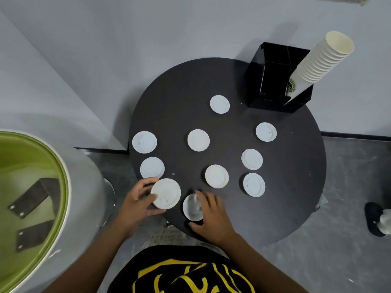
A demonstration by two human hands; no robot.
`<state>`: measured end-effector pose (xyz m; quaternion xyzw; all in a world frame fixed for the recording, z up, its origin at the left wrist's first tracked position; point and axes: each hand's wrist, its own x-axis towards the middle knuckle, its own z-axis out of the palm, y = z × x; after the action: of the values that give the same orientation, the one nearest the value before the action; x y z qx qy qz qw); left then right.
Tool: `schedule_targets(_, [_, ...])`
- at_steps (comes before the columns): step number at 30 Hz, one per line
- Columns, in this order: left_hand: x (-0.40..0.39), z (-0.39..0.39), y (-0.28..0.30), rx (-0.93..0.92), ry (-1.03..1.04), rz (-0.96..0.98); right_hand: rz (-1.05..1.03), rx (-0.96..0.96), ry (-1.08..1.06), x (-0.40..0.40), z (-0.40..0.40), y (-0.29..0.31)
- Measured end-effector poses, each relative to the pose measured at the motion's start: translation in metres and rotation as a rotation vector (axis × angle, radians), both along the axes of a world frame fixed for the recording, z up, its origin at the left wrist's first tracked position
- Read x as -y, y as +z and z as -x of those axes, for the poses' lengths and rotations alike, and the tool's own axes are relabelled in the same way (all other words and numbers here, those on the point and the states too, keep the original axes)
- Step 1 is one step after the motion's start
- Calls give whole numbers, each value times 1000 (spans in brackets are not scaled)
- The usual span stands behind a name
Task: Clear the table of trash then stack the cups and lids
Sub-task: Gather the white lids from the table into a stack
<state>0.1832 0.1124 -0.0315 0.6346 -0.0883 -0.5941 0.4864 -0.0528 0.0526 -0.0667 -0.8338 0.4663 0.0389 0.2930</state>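
Several white plastic lids lie scattered on the round dark table (285,187). My left hand (137,201) grips one white lid (167,193), lifted slightly at the table's near left edge. Beside it, my right hand (211,214) rests on another lid (191,207) that lies flat, fingers curled over its right side. Other lids lie at the far middle (219,104), the left (144,142) and the right (254,184). A stack of white paper cups (321,60) leans out of a black holder (273,81) at the table's far right.
A green-lined bin with a white rim (63,187) stands to the left of the table. White walls rise behind. A dark shoe (375,220) sits on the grey floor at the right.
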Motion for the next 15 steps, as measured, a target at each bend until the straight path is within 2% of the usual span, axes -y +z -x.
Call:
schedule_targets(6, [3, 3, -4, -20, 12, -23, -39, 61, -83, 11, 6, 4])
schedule_targets(10, [10, 9, -6, -49, 8, 1, -37, 290, -281, 26, 12, 39])
schedule_targets(12, [17, 14, -2, -62, -18, 21, -53, 364, -250, 34, 5, 62])
schedule_targets(15, [27, 24, 4, -84, -43, 54, -15, 370, -81, 41, -14, 80])
